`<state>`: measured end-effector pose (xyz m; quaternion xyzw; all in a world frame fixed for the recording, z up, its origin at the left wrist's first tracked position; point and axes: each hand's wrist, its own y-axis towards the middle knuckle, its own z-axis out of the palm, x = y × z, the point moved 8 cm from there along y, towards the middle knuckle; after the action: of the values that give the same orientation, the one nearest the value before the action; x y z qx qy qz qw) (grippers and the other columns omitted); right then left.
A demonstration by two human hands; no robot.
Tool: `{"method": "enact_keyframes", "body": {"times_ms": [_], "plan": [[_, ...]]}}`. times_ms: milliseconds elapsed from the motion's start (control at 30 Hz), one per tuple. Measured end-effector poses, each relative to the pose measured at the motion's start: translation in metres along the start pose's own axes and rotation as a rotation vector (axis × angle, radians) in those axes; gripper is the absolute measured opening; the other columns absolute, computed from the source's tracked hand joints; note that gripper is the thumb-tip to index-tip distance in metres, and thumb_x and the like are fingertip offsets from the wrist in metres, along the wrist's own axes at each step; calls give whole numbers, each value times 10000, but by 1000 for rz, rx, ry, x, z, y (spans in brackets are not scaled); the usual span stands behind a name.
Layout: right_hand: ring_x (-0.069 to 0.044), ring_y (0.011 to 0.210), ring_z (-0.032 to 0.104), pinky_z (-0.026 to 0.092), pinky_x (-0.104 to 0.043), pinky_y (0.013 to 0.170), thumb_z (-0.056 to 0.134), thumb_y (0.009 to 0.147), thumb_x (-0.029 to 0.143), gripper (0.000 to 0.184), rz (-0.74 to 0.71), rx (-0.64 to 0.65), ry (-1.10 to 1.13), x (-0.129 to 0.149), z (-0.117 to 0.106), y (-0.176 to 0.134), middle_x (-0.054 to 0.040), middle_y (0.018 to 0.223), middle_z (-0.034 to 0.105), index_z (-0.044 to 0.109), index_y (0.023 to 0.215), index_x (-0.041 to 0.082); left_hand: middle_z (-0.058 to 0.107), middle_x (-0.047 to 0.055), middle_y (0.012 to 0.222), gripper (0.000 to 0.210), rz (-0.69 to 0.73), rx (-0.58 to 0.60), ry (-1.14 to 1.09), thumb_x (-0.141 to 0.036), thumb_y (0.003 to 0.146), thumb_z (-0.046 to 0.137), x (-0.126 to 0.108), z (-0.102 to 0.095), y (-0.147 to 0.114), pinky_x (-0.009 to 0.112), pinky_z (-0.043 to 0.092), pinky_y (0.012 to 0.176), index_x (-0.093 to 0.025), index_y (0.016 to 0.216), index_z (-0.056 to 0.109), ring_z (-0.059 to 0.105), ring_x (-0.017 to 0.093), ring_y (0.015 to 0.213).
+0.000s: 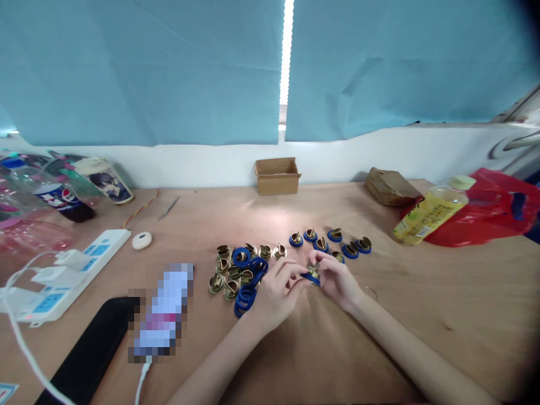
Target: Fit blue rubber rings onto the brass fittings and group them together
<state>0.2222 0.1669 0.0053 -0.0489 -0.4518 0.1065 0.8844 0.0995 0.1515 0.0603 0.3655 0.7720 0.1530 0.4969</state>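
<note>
Between my two hands, just above the table, is a round brass-coloured metal part (314, 269) with a blue ring (311, 278) around its lower edge. My left hand (276, 292) is closed, its thumb and fingertips pinching the ring's left side. My right hand (340, 280) closes on the metal part from the right; its fingers partly hide it. Beyond my hands lie several similar metal parts with blue rings around them (321, 244). Left of my left hand is a group of metal parts without rings (231, 289), with loose blue rings (245, 300) among them.
A small open cardboard box (277, 184) stands by the wall. At right are a brown paper package (390, 187), a yellow-labelled bottle (434, 212) and a red plastic bag (485, 211). At left are a phone (164, 309), a power strip (80, 275), bottles and a cup (107, 183).
</note>
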Motion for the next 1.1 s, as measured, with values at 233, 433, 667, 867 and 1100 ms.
{"method": "enact_keyframes", "body": {"times_ms": [233, 433, 667, 867, 1100], "plan": [[-110, 542, 387, 294, -230, 488, 549, 556, 119, 85, -2, 11, -55, -1, 2, 1, 25, 595, 463, 571, 610, 180, 584, 38, 896, 93, 33, 71, 15, -107, 863, 608, -3, 6, 0, 223, 477, 588, -173, 913, 566, 574, 125, 695], [-103, 526, 354, 265, -224, 473, 545, 542, 118, 79, -14, 6, -83, 2, 4, -1, 32, 574, 437, 562, 591, 178, 597, 48, 897, 118, 80, 99, 62, -85, 856, 596, -7, 7, 0, 219, 481, 584, -172, 910, 538, 598, 142, 736], [-100, 508, 357, 260, -219, 467, 554, 562, 114, 80, 2, 29, -66, -1, 4, -1, 36, 564, 444, 566, 608, 178, 621, 58, 888, 18, 146, 103, 139, -161, 923, 517, -12, 7, 0, 247, 516, 620, -177, 926, 522, 631, 163, 778], [-105, 512, 366, 268, -228, 475, 559, 584, 119, 80, 15, 44, -61, -2, 6, -2, 32, 584, 462, 568, 630, 183, 616, 61, 904, 59, 172, 90, 161, -133, 924, 485, -15, 7, -1, 268, 539, 673, -184, 938, 511, 636, 177, 844], [-102, 520, 359, 258, -228, 477, 536, 549, 108, 92, -7, 31, -78, 1, 5, -1, 35, 576, 440, 559, 604, 177, 589, 79, 958, 78, 192, 87, 178, -131, 917, 506, -14, 8, -3, 281, 550, 747, -175, 969, 544, 617, 179, 894]]}}
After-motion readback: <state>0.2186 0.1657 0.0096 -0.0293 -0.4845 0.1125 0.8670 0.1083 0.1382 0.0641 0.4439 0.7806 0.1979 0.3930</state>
